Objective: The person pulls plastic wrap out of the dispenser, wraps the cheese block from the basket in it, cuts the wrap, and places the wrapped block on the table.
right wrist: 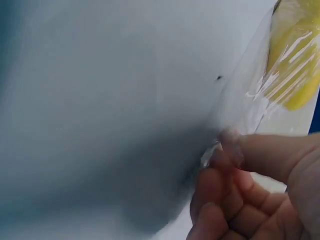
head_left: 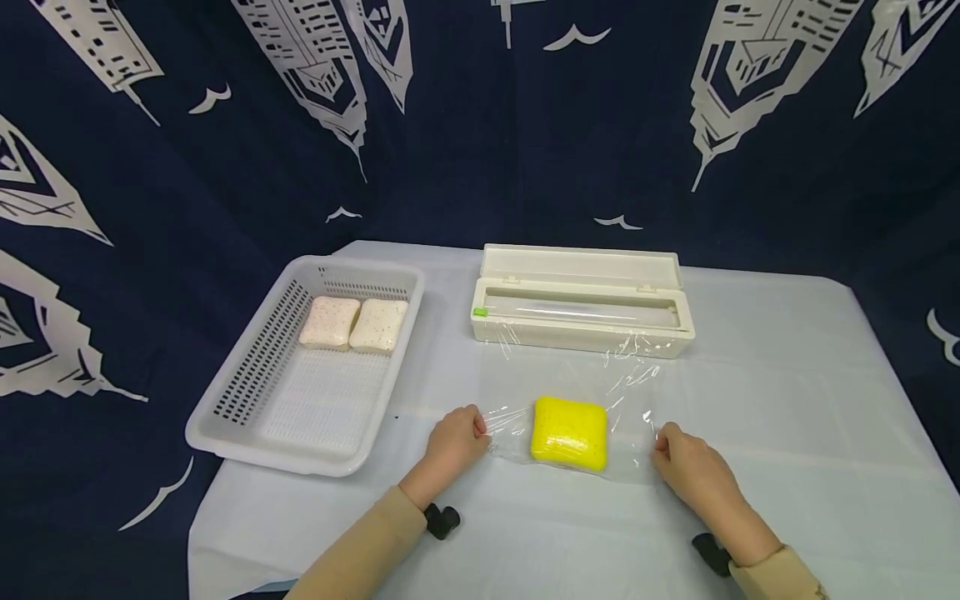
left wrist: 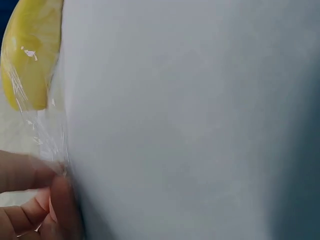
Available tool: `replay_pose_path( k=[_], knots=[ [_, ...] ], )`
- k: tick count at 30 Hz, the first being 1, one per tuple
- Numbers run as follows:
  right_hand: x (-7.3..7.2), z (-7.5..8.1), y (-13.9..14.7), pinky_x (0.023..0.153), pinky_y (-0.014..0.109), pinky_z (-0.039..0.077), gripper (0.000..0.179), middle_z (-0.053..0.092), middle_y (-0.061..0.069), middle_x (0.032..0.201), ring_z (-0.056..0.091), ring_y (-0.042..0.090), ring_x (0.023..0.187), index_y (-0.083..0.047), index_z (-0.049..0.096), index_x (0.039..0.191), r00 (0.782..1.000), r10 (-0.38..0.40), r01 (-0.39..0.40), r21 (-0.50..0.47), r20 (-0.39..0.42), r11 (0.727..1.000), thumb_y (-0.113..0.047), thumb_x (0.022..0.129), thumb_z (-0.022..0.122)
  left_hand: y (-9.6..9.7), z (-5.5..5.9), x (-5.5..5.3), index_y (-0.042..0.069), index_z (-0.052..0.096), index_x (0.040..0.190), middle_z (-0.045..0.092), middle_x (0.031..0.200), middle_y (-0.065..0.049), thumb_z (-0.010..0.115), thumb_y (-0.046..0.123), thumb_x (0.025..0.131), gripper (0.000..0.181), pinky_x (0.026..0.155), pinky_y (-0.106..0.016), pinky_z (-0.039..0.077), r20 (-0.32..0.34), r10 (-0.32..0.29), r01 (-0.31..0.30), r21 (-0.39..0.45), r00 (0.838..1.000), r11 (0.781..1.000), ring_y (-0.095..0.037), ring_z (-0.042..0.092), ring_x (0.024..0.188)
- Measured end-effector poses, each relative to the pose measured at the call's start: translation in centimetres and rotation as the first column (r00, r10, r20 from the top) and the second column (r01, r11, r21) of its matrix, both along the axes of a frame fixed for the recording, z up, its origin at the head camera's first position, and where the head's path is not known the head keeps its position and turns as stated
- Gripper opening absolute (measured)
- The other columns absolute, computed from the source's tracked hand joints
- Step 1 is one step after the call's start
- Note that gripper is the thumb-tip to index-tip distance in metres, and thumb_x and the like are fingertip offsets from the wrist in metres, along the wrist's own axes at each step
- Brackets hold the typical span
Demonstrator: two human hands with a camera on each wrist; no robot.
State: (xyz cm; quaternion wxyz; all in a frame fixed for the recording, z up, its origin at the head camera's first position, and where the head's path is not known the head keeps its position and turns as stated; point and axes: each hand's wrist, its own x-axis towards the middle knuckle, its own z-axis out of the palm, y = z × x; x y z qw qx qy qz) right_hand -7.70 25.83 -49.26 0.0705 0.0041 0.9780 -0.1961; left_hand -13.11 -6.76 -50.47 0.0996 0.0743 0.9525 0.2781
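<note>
Though transparent, glossy film (head_left: 513, 429) over yellow block (head_left: 569, 433)

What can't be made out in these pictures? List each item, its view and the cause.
Clear film, any beneath the yellow block: head view, hidden by the block.
The block's upper end: left wrist view, cut off by the top edge.
Roll, lower part: head view, hidden by the front of the box.
Dark speck: right wrist view, too small to identify.

Yellow block (head_left: 569, 433) under clear film (head_left: 512, 423)
</note>
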Motion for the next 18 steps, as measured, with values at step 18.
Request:
replay_pose_path(
  k=[18],
  knots=[
    [4.5,2.3,-6.2,0.075,0.042,0.059,0.026,0.068,0.022,0.106,0.068,0.035,0.093,0.008,0.065,0.112,0.978,-0.177,0.152,-0.203,-0.111,0.967,-0.003,0.088,0.067,2.5,2.9,3.6,0.001,0.062,0.102,0.060,0.094,-0.008,0.053,-0.008,0.087,0.019,0.073,-0.027,0.051,-0.097,-0.082,0.099,0.183,0.992,0.978,-0.021,0.058,0.088]
  ],
)
